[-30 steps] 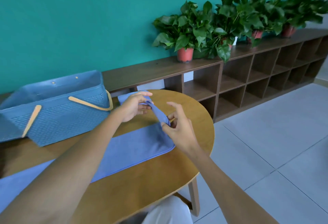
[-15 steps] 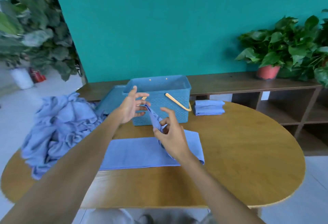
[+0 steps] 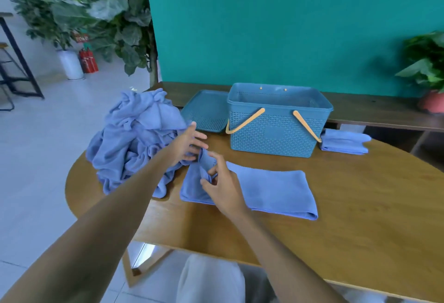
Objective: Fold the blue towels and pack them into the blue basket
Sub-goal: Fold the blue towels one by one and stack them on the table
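Head view: both hands' fingers (image 3: pixel 208 172) pinch the towel (image 3: pixel 271 188) end, lifted between them.

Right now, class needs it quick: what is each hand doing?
Left hand: fingers spread, touching the raised end of the towel; a grip cannot be told.
Right hand: pinching that same end.

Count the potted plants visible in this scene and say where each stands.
2. A tall leafy plant in a white pot stands on the floor, far left. A plant in a red pot sits on the shelf, far right. Others may lie outside the frame.
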